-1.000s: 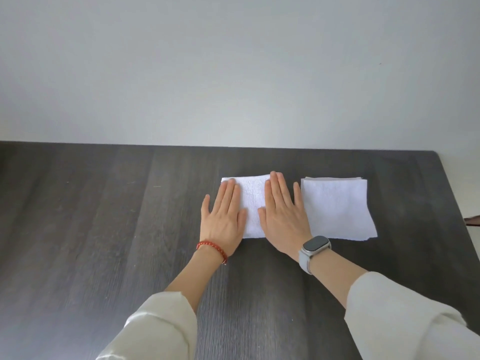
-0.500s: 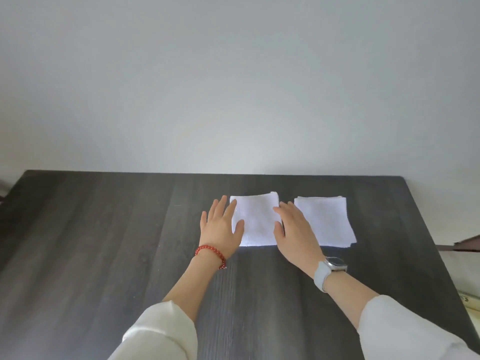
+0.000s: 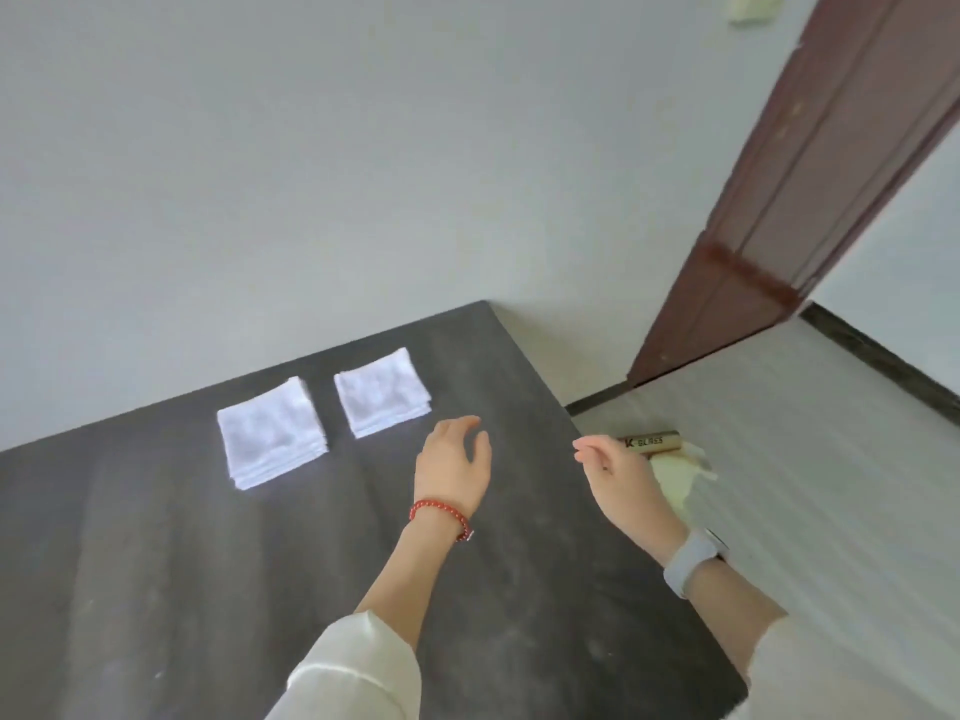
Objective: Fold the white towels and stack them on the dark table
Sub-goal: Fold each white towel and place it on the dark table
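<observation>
We see two folded towel stacks, left stack [image 3: 271,440] and right stack [image 3: 383,392], lying side by side but apart on the counter [image 3: 156,589], left of centre. Our left hand [image 3: 453,466] hovers near the right stack, fingers loosely curled, holding nothing. Our right hand [image 3: 615,472] hangs past the counter edge with an empty, relaxed grip.

1. The left hand [image 3: 453,466] lifted off the left folded towel [image 3: 271,438] and hung empty.
2. The right hand [image 3: 618,472] left the towel, reaching past the table's [image 3: 156,589] right edge.
3. The view swung right, revealing a door [image 3: 800,189].
</observation>
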The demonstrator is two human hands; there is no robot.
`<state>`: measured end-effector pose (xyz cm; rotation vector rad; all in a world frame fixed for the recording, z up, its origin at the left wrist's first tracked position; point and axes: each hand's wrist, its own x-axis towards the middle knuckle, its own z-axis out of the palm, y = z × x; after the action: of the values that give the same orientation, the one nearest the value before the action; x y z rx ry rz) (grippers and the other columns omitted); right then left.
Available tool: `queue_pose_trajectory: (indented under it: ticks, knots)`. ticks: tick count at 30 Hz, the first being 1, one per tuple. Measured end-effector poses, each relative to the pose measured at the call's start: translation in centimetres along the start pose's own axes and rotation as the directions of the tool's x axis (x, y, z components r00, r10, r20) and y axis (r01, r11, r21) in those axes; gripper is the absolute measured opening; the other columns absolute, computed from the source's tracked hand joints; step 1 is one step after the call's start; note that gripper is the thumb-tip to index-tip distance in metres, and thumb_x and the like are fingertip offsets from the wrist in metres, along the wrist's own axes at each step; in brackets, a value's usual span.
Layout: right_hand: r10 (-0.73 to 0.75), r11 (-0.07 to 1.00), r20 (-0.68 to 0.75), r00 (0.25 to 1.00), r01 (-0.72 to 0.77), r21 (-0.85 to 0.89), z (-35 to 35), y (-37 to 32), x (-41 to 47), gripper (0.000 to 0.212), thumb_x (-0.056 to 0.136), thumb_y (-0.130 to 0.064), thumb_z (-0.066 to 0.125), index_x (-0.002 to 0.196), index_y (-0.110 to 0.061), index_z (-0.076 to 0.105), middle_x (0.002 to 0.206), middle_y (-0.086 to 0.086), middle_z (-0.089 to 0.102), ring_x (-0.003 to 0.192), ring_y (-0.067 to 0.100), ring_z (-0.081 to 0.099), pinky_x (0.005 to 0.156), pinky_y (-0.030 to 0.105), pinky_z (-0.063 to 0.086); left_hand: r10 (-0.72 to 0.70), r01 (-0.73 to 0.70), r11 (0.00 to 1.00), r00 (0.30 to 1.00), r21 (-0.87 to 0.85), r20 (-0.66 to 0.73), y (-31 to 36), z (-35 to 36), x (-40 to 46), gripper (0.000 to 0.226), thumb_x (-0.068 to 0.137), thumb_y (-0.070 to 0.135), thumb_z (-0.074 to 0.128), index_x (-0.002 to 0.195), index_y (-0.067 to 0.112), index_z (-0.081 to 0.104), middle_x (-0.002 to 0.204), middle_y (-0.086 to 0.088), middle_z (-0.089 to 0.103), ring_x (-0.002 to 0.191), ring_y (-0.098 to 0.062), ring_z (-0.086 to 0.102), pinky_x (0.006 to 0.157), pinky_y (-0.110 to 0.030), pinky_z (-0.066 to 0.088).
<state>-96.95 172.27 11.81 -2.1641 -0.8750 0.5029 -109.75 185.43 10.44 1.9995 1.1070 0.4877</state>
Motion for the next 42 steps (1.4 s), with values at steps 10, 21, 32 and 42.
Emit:
queue_pose_trajectory:
  ticks: [10,21,32,42]
  knots:
    - [0.352,0.931,-0.411,0.841,-0.359,0.065,-31.4,24.5,-22.2,0.022,0.094,-0.013,0.042,0.106,-0.012,0.061,0.094,0.015,0.068,0.089,0.033,0.063,0.078,0.037,0.047,0.438,-0.452,0.887,0.763,-0.091,0.476,27.8,30.1,-19.3,0.03,0.093,0.023,0.046,0.12,0.013,0.057,0.123,-0.006,0.057,0.112,-0.023,0.054,0.094,-0.029,0.041]
    - [0.669,0.689,-0.673,0.315,-0.603,0.402,-53.7,45.0,-46.7,0.026,0.092,-0.012,0.043,0.109,-0.012,0.062,0.103,0.008,0.066,0.098,0.025,0.06,0.083,0.029,0.045,0.701,-0.766,0.524,0.139,-0.373,0.699,51.3,54.9,-43.5,0.029,0.094,0.021,0.046,0.117,0.011,0.058,0.118,-0.004,0.059,0.111,-0.018,0.053,0.096,-0.032,0.042]
    - [0.729,0.619,-0.659,0.182,-0.587,0.523,-74.7,65.1,-51.5,0.023,0.091,-0.012,0.045,0.104,-0.014,0.064,0.093,0.004,0.066,0.089,0.021,0.063,0.071,0.023,0.042,0.69,-0.744,0.486,0.005,-0.458,0.724,68.2,81.1,-52.3,0.025,0.094,0.019,0.045,0.113,0.011,0.06,0.114,-0.004,0.061,0.106,-0.015,0.055,0.088,-0.022,0.043]
    - [0.74,0.584,-0.666,0.088,-0.575,0.573,-94.1,80.9,-55.9,0.025,0.091,-0.008,0.042,0.098,-0.012,0.065,0.077,-0.003,0.063,0.083,0.02,0.062,0.075,0.027,0.046,0.683,-0.774,0.415,-0.083,-0.479,0.726,85.3,102.1,-61.0,0.025,0.094,0.02,0.043,0.111,0.013,0.061,0.113,-0.004,0.061,0.102,-0.017,0.057,0.086,-0.03,0.048]
